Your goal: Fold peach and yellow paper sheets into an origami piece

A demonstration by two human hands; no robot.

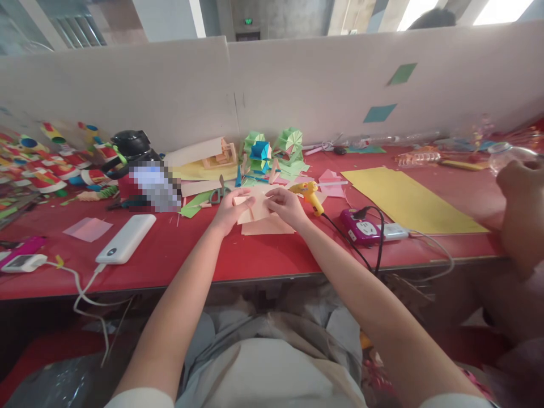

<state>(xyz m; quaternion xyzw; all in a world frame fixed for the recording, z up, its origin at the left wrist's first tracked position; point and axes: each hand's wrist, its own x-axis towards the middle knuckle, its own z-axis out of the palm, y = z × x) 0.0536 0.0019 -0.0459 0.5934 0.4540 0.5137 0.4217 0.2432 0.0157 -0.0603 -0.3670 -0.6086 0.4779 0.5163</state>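
Between my two hands is a piece of peach paper (258, 207) with a crease across it. My left hand (233, 208) grips its left edge, fingers closed with the thumb on top. On the opposite edge, my right hand (285, 205) pinches the paper with bent fingers. Below it on the red table lies more peach paper (272, 226). A yellow glue gun (312, 197) rests just beyond my right hand. Grey-handled scissors (220, 192) lie close to my left hand. Behind stand green and blue folded paper shapes (261, 152).
Right of me are a purple power strip (361, 226) with cords and a large yellow sheet (412, 198). A white power bank (126, 239) with a cable lies left, near a black container (131, 147). Another person's arm (525, 209) reaches in at far right. A white partition (161, 90) closes the back.
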